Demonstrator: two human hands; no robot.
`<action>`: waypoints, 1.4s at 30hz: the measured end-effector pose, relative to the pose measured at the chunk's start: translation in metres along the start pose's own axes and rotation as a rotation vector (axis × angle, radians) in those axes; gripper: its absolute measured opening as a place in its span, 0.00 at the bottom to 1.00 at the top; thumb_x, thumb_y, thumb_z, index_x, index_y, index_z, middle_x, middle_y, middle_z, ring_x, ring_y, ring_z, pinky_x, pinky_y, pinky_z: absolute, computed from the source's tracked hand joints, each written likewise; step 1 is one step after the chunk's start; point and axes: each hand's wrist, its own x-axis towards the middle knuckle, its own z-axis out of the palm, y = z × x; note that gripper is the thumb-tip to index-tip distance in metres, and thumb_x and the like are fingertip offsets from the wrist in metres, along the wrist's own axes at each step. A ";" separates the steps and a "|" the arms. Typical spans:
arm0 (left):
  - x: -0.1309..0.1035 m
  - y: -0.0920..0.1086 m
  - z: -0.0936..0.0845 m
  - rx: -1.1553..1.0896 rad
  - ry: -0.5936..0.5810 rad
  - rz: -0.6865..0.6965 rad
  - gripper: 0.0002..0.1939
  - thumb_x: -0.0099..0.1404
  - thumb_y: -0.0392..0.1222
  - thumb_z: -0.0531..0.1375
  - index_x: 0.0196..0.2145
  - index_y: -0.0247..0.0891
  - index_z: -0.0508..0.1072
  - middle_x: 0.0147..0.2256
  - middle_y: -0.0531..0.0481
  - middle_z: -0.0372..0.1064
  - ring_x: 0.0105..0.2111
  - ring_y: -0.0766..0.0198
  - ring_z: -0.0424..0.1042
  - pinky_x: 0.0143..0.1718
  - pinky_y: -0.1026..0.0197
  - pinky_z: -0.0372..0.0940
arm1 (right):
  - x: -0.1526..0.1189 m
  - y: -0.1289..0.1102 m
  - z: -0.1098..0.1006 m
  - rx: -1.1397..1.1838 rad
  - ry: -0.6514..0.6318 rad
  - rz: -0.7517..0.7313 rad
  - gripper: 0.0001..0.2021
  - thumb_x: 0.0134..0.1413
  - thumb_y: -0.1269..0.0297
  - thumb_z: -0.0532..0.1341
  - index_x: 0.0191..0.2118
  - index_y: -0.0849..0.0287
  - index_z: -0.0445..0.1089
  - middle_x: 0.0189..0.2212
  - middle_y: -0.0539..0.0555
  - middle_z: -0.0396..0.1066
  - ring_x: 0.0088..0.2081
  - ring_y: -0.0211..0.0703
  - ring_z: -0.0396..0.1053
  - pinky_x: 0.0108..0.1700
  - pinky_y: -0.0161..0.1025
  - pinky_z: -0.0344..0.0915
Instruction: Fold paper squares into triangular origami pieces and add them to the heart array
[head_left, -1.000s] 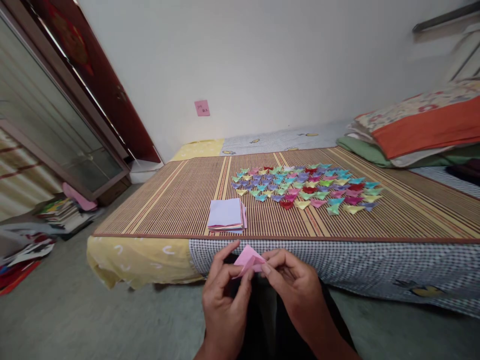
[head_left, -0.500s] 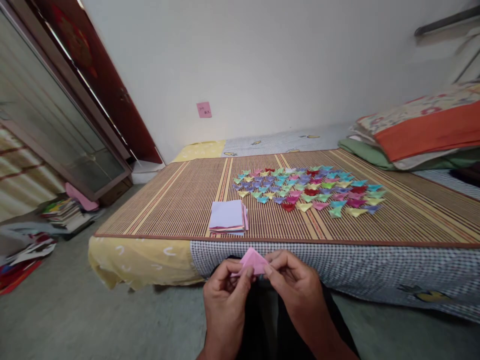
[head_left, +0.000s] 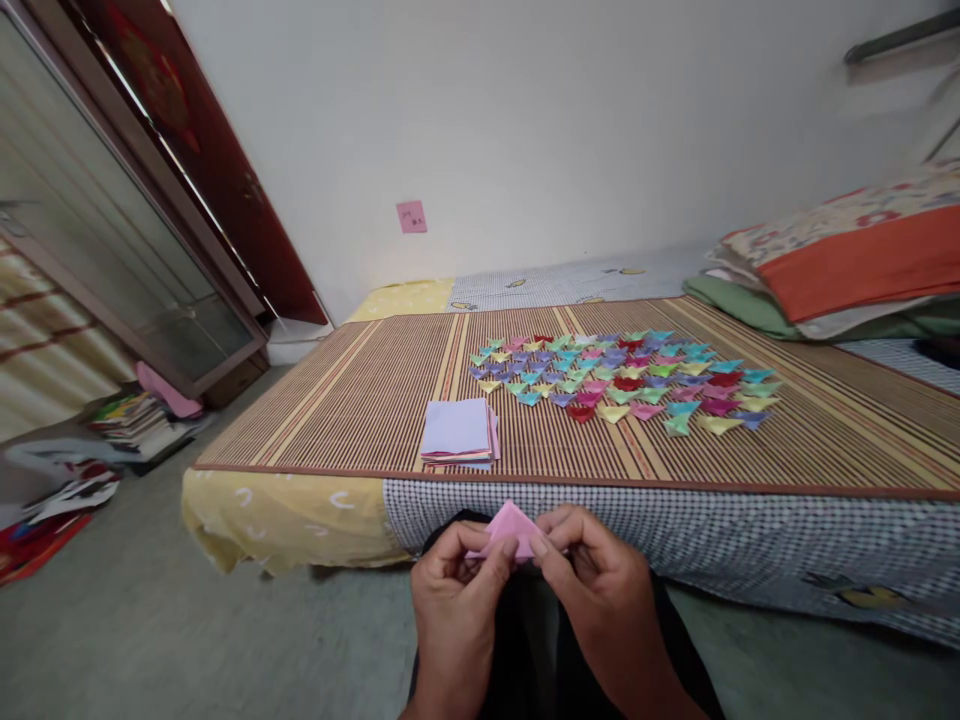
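From the head view, holds a small piece of folded pink paper (head_left: 509, 522) between both hands, over the lap and just short of the near edge of the bed (head_left: 292, 515). With the left hand (head_left: 456, 615), pinches the paper's left side, thumb in front and bent fingers behind; grip closed down to the thickness of the paper. With the right hand (head_left: 609, 600), pinches the right side near the lower corner, thumb towards the camera, grip likewise closed on the paper. Points the paper's peak up and away, towards the bed.

Looks mid-fold, to judge by the layered lower part between the thumbs; perhaps pressing a crease, though too small and too covered by fingers to tell which one. Calls for lined-up edges, light and even thumb pressure, and a steady left pinch during any shift of the right, so as not to skew or crumple the thin paper.

On the mat (head_left: 360, 400), near its front edge and left of the middle, shows a stack of square sheets (head_left: 456, 427), pale lilac on top. To the right and farther back, shows many small folded paper pieces (head_left: 628, 383) in close rows. Beyond, by the far right corner, shows folded bedding (head_left: 847, 255).
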 end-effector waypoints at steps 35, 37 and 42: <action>-0.011 -0.006 0.001 0.064 -0.062 -0.028 0.15 0.61 0.45 0.69 0.24 0.38 0.70 0.25 0.51 0.73 0.27 0.61 0.72 0.31 0.62 0.66 | 0.005 -0.009 -0.003 0.034 -0.082 0.079 0.14 0.61 0.63 0.65 0.25 0.56 0.66 0.27 0.52 0.71 0.31 0.43 0.71 0.37 0.40 0.69; -0.011 -0.007 0.001 0.048 -0.064 -0.029 0.14 0.61 0.44 0.70 0.25 0.38 0.71 0.25 0.51 0.73 0.28 0.61 0.72 0.31 0.62 0.66 | 0.005 -0.009 -0.003 0.040 -0.085 0.083 0.14 0.61 0.63 0.65 0.25 0.56 0.66 0.27 0.52 0.71 0.31 0.43 0.71 0.37 0.40 0.70; -0.011 -0.004 0.001 0.036 -0.094 -0.019 0.14 0.61 0.43 0.69 0.25 0.38 0.70 0.26 0.50 0.73 0.28 0.61 0.72 0.32 0.62 0.66 | 0.006 -0.006 -0.003 0.104 -0.035 0.175 0.07 0.56 0.62 0.68 0.36 0.56 0.71 0.29 0.50 0.73 0.31 0.42 0.72 0.33 0.36 0.70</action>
